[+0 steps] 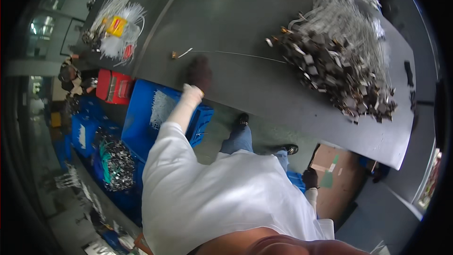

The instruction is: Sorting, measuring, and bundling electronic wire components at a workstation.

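White wire (236,54) trails from twelve o'clock toward the cable heap (339,61) at two. Our hands are apart: left hand (200,73) at eleven, right hand (310,178) by the cardboard box (340,184) at four; grips we can't tell. We'd best draw it gently, snag-free.

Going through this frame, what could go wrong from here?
The thin pale wire near the left hand appears to run to the heap of dark parts; a tug might snag or drag pieces. The heap's bunched pale strands overlap closely, so they could tangle when parts are separated.
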Demonstrator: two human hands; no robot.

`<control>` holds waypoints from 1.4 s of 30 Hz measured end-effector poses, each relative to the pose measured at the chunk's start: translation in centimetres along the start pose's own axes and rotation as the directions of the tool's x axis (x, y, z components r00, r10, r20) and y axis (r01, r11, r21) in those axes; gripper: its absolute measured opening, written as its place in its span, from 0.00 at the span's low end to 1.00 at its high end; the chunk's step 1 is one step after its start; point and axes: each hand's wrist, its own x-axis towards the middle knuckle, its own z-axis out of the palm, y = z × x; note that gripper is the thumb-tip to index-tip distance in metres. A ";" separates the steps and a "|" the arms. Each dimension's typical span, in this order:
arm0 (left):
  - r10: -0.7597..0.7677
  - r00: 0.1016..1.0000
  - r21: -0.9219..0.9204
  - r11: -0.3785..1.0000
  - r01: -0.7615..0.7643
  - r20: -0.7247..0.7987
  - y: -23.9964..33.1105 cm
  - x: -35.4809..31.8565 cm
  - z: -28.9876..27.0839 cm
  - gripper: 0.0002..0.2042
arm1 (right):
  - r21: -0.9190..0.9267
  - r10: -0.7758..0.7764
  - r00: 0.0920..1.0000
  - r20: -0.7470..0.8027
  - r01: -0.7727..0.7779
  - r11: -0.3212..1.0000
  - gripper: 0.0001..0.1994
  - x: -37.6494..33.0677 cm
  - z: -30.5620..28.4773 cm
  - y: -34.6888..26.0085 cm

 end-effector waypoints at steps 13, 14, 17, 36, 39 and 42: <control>-0.241 0.957 -0.267 0.944 0.193 -0.162 -24.1 0.0 7.0 0.07 | 0.384 -0.028 0.906 0.422 -0.150 0.911 0.18 7.0 -2.8 -21.8; -0.292 0.946 -0.255 0.934 0.250 -0.144 -24.9 -3.3 8.4 0.07 | -0.200 0.251 0.864 0.436 -0.179 0.963 0.19 6.7 -6.4 -34.8; -0.431 0.829 -0.400 0.872 0.281 -0.356 -22.9 -6.8 7.0 0.06 | -0.362 0.033 0.869 0.494 0.171 0.916 0.18 9.6 -3.7 -20.6; -0.849 -0.195 -0.139 -0.298 0.945 0.491 -32.0 -32.1 23.2 0.23 | -0.295 -0.009 0.517 0.856 0.502 0.813 0.15 22.0 5.1 -40.3; -0.694 -0.311 0.021 -0.393 0.919 0.649 -34.9 -34.1 27.2 0.38 | -0.313 0.023 0.516 0.856 0.483 0.818 0.15 22.0 8.8 -42.1; -0.826 -0.136 0.063 -0.122 0.991 0.547 -37.3 -33.9 31.4 0.53 | -0.329 0.059 0.502 0.863 0.468 0.821 0.15 20.9 11.6 -43.2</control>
